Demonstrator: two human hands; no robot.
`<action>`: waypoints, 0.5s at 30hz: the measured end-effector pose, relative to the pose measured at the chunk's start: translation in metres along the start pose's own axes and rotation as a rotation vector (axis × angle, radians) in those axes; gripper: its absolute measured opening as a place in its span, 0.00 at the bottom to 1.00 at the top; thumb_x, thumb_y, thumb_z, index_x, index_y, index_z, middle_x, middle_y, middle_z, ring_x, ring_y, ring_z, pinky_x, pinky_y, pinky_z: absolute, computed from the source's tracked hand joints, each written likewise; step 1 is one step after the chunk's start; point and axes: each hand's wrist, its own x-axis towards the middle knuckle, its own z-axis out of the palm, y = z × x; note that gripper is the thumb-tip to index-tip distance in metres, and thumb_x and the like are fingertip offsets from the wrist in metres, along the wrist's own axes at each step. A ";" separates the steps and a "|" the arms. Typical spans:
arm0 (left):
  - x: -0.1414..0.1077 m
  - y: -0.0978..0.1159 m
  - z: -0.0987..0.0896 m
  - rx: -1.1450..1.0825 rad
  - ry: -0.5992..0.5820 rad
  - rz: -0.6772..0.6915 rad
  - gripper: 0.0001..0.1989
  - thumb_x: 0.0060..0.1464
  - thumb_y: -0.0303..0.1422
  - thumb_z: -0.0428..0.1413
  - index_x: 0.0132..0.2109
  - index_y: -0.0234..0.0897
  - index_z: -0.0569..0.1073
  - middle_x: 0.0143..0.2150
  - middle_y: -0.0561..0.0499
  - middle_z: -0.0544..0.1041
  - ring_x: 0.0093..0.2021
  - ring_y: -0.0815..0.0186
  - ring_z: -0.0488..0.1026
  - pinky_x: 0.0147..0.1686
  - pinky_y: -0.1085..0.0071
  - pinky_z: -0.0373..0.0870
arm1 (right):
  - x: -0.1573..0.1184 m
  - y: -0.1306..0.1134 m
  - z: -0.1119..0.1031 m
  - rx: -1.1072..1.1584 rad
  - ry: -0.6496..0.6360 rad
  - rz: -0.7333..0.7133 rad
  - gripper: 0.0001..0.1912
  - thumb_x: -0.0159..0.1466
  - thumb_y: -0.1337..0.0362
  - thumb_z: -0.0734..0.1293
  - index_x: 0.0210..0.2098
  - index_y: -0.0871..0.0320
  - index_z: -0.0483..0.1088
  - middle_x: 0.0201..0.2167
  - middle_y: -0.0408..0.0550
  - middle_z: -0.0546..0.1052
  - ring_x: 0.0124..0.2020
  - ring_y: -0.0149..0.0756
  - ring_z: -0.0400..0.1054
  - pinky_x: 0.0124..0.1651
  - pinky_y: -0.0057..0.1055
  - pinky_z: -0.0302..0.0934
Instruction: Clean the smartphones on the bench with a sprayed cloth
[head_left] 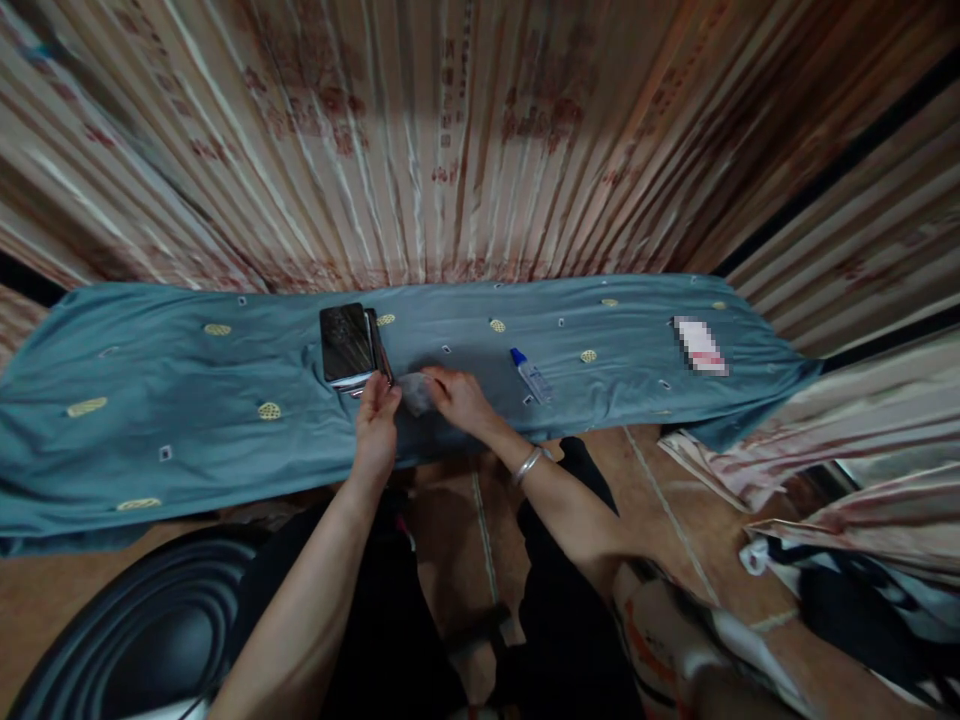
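A stack of flat, dark glossy slabs (pixel 345 345), phone-like in shape, lies on the blue-green cloth (pixel 202 400). At its near right corner is my left hand (pixel 376 425), fingers closed around the edge of a slim dark piece; I cannot make out exactly what that is. My right hand (pixel 459 397) pinches a crumpled, translucent plastic wrapper (pixel 416 393) between the two hands. A clear bottle with a blue cap (pixel 531 376) lies on its side, right of my right hand.
A blurred-out white and pink packet (pixel 700 346) rests on the cloth's right part. Pleated patterned curtains (pixel 450 150) hang behind the table and at right. A black round ridged object (pixel 165 630) stands at lower left. Dark clothing or bags (pixel 862 620) lie at lower right.
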 end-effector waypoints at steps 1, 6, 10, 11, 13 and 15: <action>-0.001 0.003 0.002 -0.029 0.015 -0.020 0.18 0.44 0.30 0.65 0.45 0.41 0.75 0.54 0.49 0.77 0.61 0.63 0.68 0.63 0.66 0.59 | 0.001 0.002 -0.001 0.122 0.020 0.026 0.14 0.69 0.66 0.59 0.47 0.58 0.75 0.41 0.47 0.80 0.43 0.36 0.73 0.48 0.30 0.63; -0.018 0.016 0.018 -0.207 -0.244 -0.230 0.16 0.53 0.42 0.60 0.43 0.35 0.76 0.46 0.45 0.80 0.55 0.57 0.73 0.57 0.61 0.68 | -0.001 0.009 -0.006 0.796 -0.012 0.175 0.17 0.63 0.52 0.65 0.42 0.57 0.77 0.30 0.41 0.78 0.32 0.32 0.71 0.37 0.26 0.65; -0.031 0.017 0.035 -0.346 -0.254 -0.441 0.17 0.57 0.44 0.55 0.44 0.35 0.76 0.41 0.46 0.81 0.46 0.57 0.77 0.52 0.58 0.72 | -0.005 0.013 -0.017 0.995 -0.065 0.235 0.19 0.58 0.49 0.70 0.38 0.58 0.77 0.29 0.42 0.79 0.31 0.31 0.70 0.38 0.27 0.66; -0.033 0.015 0.039 -0.356 -0.252 -0.482 0.16 0.58 0.43 0.55 0.43 0.35 0.76 0.41 0.47 0.81 0.44 0.59 0.78 0.51 0.59 0.73 | -0.006 0.015 -0.021 0.973 -0.060 0.233 0.18 0.58 0.50 0.70 0.38 0.58 0.78 0.29 0.42 0.78 0.31 0.31 0.70 0.38 0.27 0.66; -0.035 0.011 0.046 -0.335 -0.235 -0.530 0.12 0.59 0.37 0.54 0.42 0.34 0.76 0.39 0.47 0.81 0.41 0.62 0.78 0.49 0.61 0.74 | -0.008 0.022 -0.027 0.871 -0.039 0.221 0.15 0.60 0.54 0.69 0.38 0.58 0.78 0.28 0.41 0.78 0.29 0.30 0.70 0.36 0.26 0.65; -0.036 0.008 0.051 -0.276 -0.188 -0.511 0.07 0.58 0.29 0.54 0.41 0.33 0.76 0.35 0.48 0.81 0.38 0.65 0.78 0.49 0.64 0.74 | -0.009 0.029 -0.031 0.725 0.005 0.229 0.12 0.61 0.58 0.67 0.40 0.58 0.78 0.28 0.40 0.77 0.28 0.29 0.69 0.33 0.25 0.64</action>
